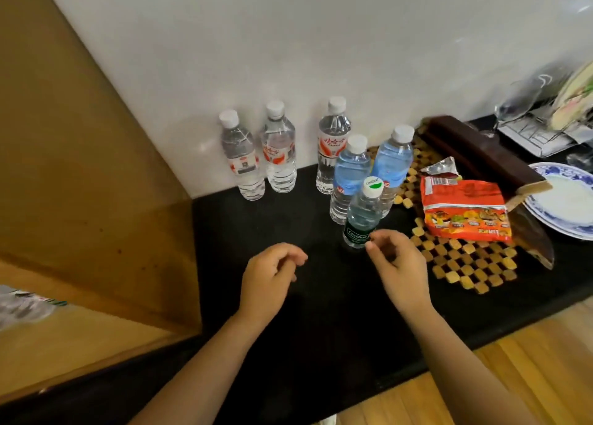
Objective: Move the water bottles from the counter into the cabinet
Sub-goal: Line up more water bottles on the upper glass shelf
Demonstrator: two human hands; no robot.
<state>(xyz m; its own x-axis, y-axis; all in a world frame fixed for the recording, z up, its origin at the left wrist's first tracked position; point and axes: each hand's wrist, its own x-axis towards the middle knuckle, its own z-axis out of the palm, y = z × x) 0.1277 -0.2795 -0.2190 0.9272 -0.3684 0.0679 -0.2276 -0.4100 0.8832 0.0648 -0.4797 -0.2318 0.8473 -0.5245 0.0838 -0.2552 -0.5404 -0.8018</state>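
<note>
Bottles: six stood upright on the black worktop (263,219), none in hand yet, so the task looked to be at the first pick.

Nearest the camera, both forearms reached in from the bottom edge, palms down over the bare worktop. Left hand (268,277) hovered empty, fingers (290,254) loosely curled and narrow, touching nothing. Right hand (399,270) was also empty, fingers (377,241) half-curled, tips just beside the base of the green-label bottle (361,219). Contact with it: could not tell, but no wrap around the body.

Just behind that one, two blue-tinted bottles, one (348,180) close behind it and one (393,164) to its right, bunched tight. Further back along the wall, three clear bottles with red-and-white labels: two near each other at the left (242,161) (278,151), the third (332,148) apart to the right.

Right of the group: a woven wooden mat (465,261) with an opened orange snack packet (465,212) on it, then a blue-and-white plate (564,199), and a dish rack (539,132) at the far right.

Cabinet (80,167): wooden panel at the left; its inside mostly out of view.

Judgement on the next move: the right hand opens wider, closes round the green-label bottle mid-body, lifts straight up to clear the blue pair behind, then carries left. Risk: knocking that tight cluster over.
</note>
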